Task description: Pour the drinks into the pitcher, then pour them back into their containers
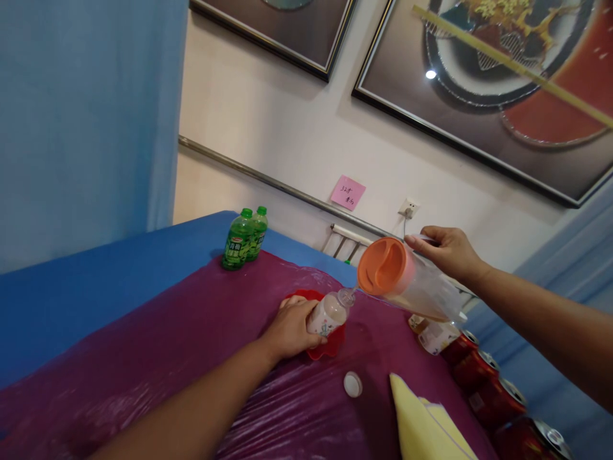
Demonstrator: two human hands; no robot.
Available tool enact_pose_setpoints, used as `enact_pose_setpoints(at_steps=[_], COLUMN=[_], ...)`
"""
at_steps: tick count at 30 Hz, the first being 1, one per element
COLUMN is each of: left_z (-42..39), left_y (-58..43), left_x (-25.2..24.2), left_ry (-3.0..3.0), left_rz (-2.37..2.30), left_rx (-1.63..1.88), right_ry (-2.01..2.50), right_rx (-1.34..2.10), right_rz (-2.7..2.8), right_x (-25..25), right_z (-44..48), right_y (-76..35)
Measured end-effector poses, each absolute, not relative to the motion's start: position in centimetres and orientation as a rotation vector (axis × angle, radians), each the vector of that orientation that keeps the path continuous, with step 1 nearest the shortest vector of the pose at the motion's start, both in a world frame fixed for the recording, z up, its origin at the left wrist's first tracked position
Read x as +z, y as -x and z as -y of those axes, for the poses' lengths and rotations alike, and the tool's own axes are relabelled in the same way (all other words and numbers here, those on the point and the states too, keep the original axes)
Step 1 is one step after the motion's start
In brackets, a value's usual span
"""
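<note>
My left hand is wrapped round a small clear bottle with a printed pattern, tilted over a red scalloped dish. In my right hand is the handle of a clear plastic pitcher, tipped to the left. Its orange lid is close to the bottle's open mouth, and a thin stream seems to run between them. Pale liquid shows inside both the bottle and the pitcher. A white cap lies on the purple plastic sheet nearby.
Two green bottles stand at the back left of the purple sheet. On the right are a yellow cloth, a labelled container and several red cans. A metal rail runs along the wall behind.
</note>
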State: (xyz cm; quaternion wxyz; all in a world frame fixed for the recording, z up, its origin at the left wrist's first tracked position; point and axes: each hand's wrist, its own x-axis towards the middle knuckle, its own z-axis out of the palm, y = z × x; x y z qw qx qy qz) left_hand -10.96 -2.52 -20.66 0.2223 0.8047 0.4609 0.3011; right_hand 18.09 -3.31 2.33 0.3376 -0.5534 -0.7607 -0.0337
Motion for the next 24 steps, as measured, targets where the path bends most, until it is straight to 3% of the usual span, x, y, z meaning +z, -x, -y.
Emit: enact_pose_setpoints(at_steps=[24], left_z=[2.49], left_y=[10.96], left_x=[-20.76], left_ry=[-2.248], left_rz=[-1.271], left_rx=[0.836], right_ry=[1.472], right_rx=[-0.056], right_rz=[1.977], right_x=[1.64], right_z=[3.31], right_y=[-18.45])
